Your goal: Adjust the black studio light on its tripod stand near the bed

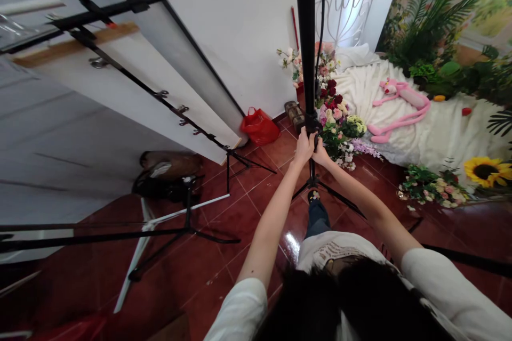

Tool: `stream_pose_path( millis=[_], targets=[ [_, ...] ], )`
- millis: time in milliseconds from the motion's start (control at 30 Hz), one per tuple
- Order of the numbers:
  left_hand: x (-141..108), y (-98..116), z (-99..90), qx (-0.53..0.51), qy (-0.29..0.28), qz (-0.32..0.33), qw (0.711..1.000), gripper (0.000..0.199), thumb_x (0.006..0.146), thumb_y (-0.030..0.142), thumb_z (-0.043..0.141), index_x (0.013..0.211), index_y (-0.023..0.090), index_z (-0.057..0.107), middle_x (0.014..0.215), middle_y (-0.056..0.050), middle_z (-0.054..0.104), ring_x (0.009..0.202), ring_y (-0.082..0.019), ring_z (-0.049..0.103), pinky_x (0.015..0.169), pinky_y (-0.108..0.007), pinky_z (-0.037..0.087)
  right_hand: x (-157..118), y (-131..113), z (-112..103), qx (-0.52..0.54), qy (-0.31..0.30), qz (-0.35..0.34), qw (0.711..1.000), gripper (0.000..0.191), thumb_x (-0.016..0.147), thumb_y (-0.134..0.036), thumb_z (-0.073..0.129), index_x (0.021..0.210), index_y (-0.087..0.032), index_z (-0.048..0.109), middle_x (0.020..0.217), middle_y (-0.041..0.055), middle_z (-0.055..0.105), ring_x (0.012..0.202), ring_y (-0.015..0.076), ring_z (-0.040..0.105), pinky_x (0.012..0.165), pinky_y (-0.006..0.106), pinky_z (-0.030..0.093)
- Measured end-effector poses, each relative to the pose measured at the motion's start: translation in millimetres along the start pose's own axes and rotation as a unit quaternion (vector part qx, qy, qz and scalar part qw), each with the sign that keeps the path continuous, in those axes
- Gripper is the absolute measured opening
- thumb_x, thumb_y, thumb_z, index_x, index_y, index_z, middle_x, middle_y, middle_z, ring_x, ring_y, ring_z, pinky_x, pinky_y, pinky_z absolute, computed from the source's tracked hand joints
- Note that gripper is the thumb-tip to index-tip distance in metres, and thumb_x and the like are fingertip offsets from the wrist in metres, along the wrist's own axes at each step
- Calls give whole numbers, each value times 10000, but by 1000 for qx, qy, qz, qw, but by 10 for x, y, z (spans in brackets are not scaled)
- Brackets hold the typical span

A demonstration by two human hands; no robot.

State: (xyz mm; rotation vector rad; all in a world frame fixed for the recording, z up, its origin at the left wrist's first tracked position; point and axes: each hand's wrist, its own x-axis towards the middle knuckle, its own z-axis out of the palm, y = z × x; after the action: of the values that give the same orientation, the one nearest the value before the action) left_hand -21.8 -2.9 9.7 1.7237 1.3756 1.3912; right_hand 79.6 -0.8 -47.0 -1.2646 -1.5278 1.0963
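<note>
Pole gripped by your left hand and right hand just below joint; keep it upright, tripod legs planted, clear of flowers beside.

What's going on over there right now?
The left hand and right hand grip a black stand close together, low on its pole. Its legs are spread on the red tiled floor. Flowers are beside the stand, and a pink toy lies on white cloth to the right.
</note>
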Motion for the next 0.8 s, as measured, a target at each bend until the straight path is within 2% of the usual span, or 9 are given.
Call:
stream_pose_path(
  millis=[167,400,600,733,800],
  targets=[
    [90,99,-45,-27,3,19,999,519,929,678,356,1110,220,520,1006,-106,696,958,-220,689,905,-373,531,6,-13,-29,-36,-24,15,999,658,767,-371,707,1286,-180,350,1171,185,633,1047,292,660,948,524,530],
    [336,394,-78,-97,22,55,993,487,942,660,345,1098,227,503,826,-27,621,767,-148,652,839,-318,534,-52,-163,-71,-28,-44,36,998,671,777,-418,705,1321,-211,372,1237,182,630,1119,306,653,984,511,526],
    [487,585,-104,-126,43,81,988,523,912,695,336,1086,231,502,831,-18,592,772,-129,653,824,-297,532,-88,-241,-80,8,-33,94,995,700,716,-425,780,1282,-234,416,1297,190,593,1229,356,589,983,533,519],
    [522,650,-116,-131,43,86,987,552,904,707,323,1121,234,507,857,-27,592,799,-131,653,810,-292,535,-83,-301,-140,45,-36,89,994,732,690,-440,801,1275,-206,427,1276,178,600,1240,304,570,971,463,534],
    [541,670,-109,-139,48,91,985,551,900,707,327,1128,240,509,862,-25,586,790,-122,647,786,-277,535,-72,-337,-221,76,-40,87,992,687,720,-472,771,1261,-206,442,1226,150,624,1189,266,598,937,425,553]
  ],
)
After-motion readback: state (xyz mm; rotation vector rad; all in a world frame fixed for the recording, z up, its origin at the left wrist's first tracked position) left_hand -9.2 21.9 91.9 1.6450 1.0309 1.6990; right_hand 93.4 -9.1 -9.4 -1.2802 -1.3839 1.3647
